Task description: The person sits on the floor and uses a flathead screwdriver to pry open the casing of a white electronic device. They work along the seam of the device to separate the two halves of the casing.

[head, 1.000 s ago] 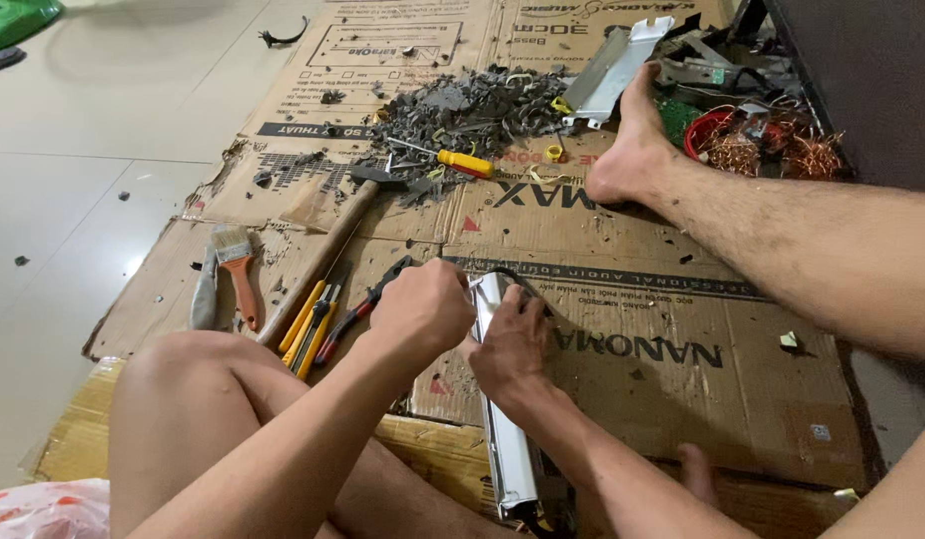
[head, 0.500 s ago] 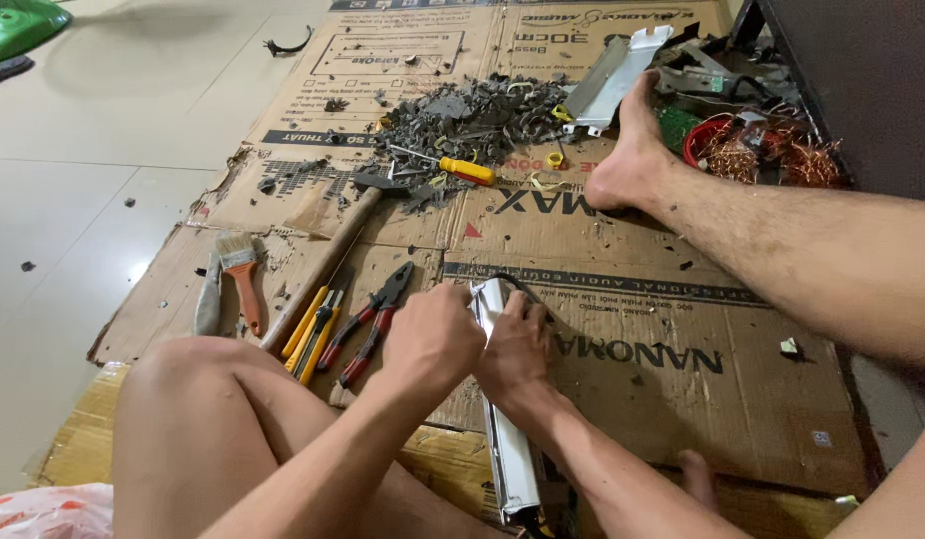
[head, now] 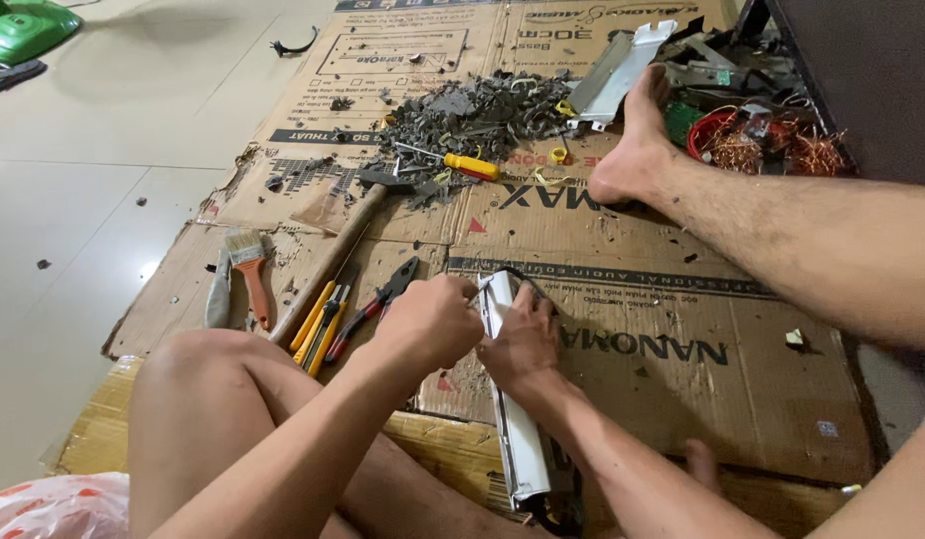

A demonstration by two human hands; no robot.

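White metal housing (head: 512, 409), long and narrow, is gripped at its upper end by both hands near the front edge of the cardboard sheet (head: 682, 399). The left hand (head: 427, 324) is closed around that end, the right hand (head: 522, 344) clamped beside it; prying seems underway, calling for firm bracing. A red basket (head: 704, 135) at the far right corner holds copper wire (head: 782, 150).

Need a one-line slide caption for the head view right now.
Both hands, left hand and right hand, grip a long white metal housing on flattened cardboard, pliers alongside.
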